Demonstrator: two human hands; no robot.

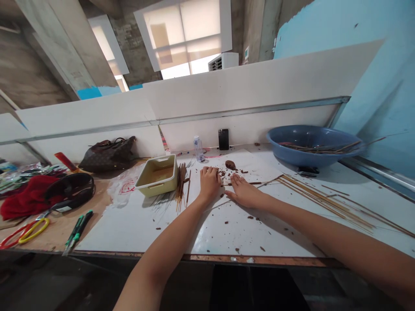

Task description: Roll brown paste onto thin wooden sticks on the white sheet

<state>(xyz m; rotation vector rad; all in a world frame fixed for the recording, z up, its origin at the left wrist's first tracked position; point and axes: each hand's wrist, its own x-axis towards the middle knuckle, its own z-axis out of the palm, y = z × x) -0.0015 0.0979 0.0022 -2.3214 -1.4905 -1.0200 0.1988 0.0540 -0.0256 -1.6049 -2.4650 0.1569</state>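
My left hand (209,183) lies palm down on the white tabletop (207,224), fingers together and curled slightly at the knuckles. My right hand (244,191) lies flat beside it, fingers stretched out toward the left. A thin stick (256,183) coated in brown paste runs under or between the hands. A brown lump of paste (230,164) sits just beyond the fingertips, with crumbs around it. A bundle of thin sticks (181,183) lies left of my left hand.
A yellow tray (158,176) stands to the left. A blue basin (311,144) with sticks sits at the back right, long bamboo sticks (324,196) fanned below it. A phone (223,139), small bottle (198,149), handbag (108,154), red cloth (27,198), scissors (32,229) are around.
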